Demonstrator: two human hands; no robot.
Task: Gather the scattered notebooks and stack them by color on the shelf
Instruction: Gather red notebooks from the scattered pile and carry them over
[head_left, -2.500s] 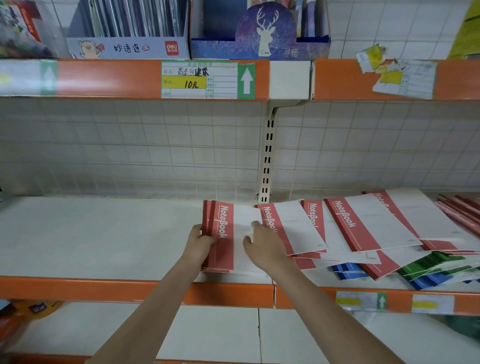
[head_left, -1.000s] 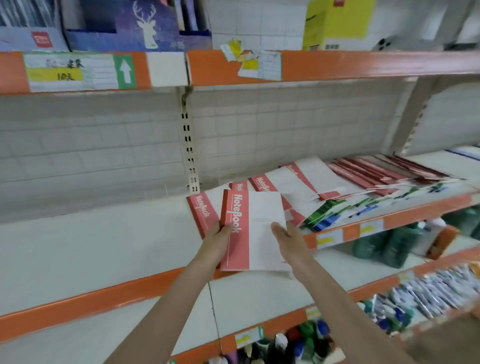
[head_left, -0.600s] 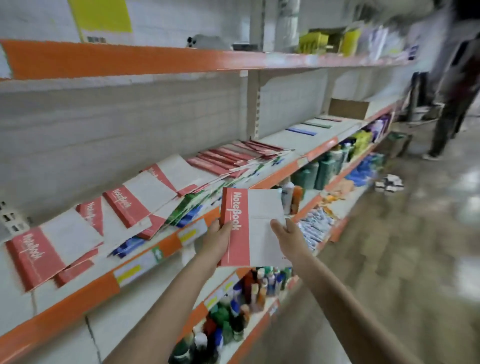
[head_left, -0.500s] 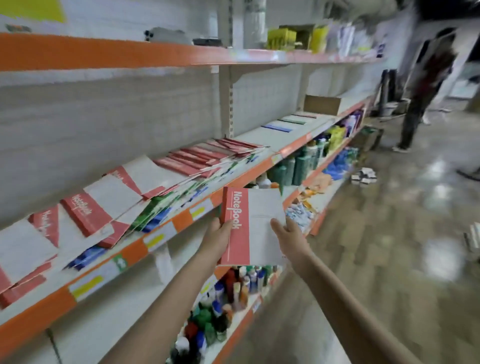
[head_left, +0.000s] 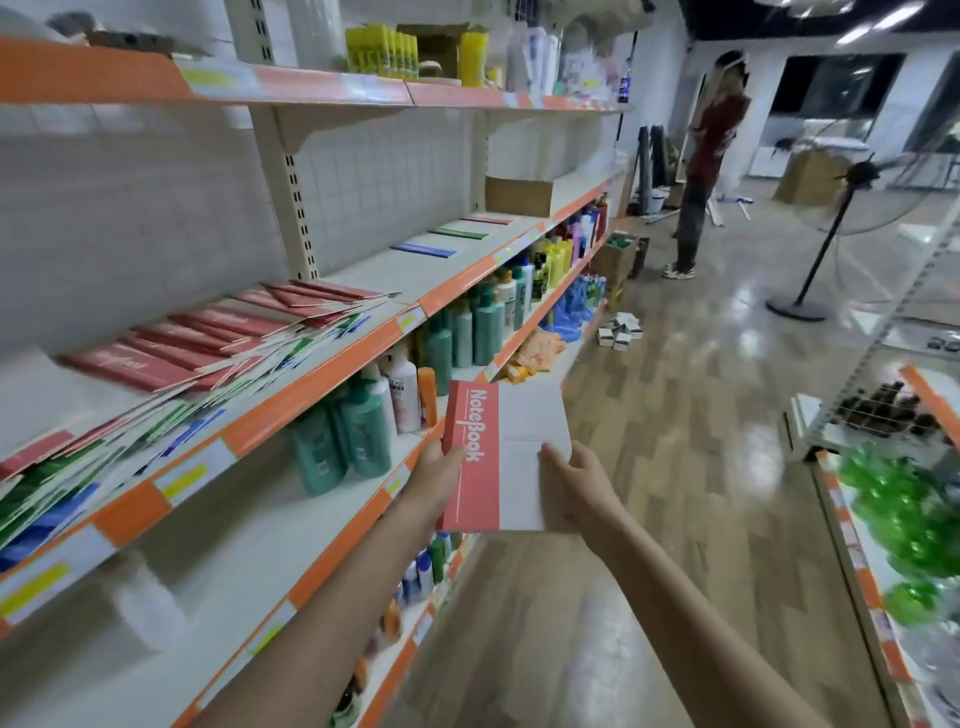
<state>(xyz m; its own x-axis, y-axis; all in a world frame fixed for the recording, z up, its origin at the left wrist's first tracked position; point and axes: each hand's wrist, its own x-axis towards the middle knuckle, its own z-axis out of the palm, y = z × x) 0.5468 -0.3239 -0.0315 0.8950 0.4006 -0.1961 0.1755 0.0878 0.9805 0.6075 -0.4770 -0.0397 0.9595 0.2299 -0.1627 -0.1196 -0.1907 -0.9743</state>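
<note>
I hold a stack of red-and-white notebooks (head_left: 501, 457) in front of me over the aisle. My left hand (head_left: 439, 467) grips its red spine edge and my right hand (head_left: 574, 480) grips its white right edge. On the orange-edged shelf (head_left: 322, 384) to my left lies a scattered pile of red notebooks (head_left: 218, 332) over green and blue ones (head_left: 78, 478). Farther along the same shelf lie three separate piles: blue (head_left: 423, 250), green (head_left: 460, 233) and red (head_left: 485, 220).
Bottles (head_left: 441, 343) fill the lower shelf on the left. A cardboard box (head_left: 519, 196) sits at the far end of the notebook shelf. A person (head_left: 704, 171) stands down the aisle beside a standing fan (head_left: 826, 234). Small boxes (head_left: 618, 330) lie on the floor. Another rack (head_left: 893, 467) is on my right.
Both hands lifted the red stack off the shelf. My view swung right, from facing the shelf to looking down the aisle, and the scattered pile now lies to my left.
</note>
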